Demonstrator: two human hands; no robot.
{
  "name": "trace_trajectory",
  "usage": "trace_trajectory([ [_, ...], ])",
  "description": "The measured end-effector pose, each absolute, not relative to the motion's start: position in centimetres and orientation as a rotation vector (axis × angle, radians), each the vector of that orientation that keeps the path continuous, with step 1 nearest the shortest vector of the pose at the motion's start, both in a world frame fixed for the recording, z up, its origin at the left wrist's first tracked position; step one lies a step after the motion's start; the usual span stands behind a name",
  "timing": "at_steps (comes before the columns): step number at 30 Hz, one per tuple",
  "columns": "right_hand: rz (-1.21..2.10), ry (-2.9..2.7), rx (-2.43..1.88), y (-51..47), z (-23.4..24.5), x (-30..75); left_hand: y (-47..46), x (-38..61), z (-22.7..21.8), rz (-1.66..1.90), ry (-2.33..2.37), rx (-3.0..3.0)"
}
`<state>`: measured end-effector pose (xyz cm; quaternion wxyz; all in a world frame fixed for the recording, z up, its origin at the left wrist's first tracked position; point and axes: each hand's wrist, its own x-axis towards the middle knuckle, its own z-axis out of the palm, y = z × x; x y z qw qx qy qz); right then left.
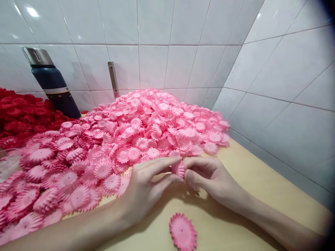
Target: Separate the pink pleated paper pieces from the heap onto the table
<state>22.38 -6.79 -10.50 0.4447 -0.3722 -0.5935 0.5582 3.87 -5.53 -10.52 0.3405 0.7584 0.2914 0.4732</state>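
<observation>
Two hands meeting, left hand (pixel 146 188) and right hand (pixel 211 177) fingertips pinching small pink fluted paper flower (pixel 179 169), possibly folded, flat pink paper flower (pixel 182 232) at six o'clock

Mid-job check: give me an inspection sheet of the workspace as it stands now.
Surface: pale wooden tabletop, showing in front and at right.
Job's things: one pink fringed disc pinched between both hands; a lone disc lies flat nearer the camera.
Clutter: large pink pile behind the hands; red pile at far left; dark blue bottle with steel cap standing by the wall.
Hands: left hand and right hand both grip the pinched disc with their fingertips.
Cables: nothing seen.
Surroundings: white tiled walls meeting in a corner; metal strip on the wall.
</observation>
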Motion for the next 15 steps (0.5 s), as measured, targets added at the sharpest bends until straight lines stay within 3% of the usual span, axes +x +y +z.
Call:
trace_trajectory([
  [15, 1.324, -1.500, -0.940, -6.74, -10.02, 22.39, -5.15, 4.11, -10.55, 1.111, 0.809, 1.640],
])
